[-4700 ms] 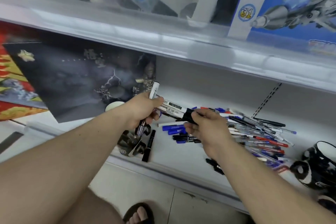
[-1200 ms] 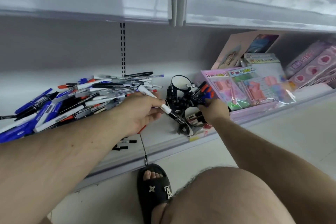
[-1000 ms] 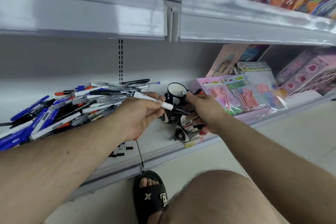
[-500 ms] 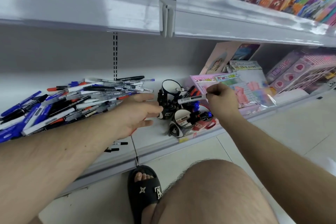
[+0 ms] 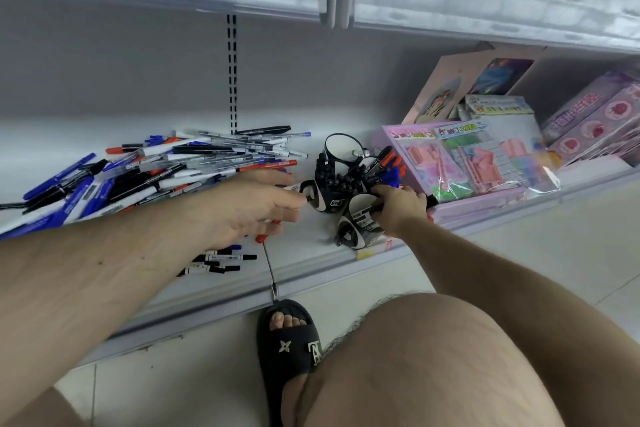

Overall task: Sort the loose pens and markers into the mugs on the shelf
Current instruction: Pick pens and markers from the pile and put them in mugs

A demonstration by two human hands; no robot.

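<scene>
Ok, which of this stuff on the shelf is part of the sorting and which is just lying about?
Job:
pen pile
mugs
marker in right hand
left hand
small markers near shelf edge

Lying about:
pink toy packs
purple boxes

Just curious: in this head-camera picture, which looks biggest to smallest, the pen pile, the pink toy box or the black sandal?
1. Pen pile
2. Pink toy box
3. Black sandal, though it lies nearer the camera, so true sizes stay unsure.
</scene>
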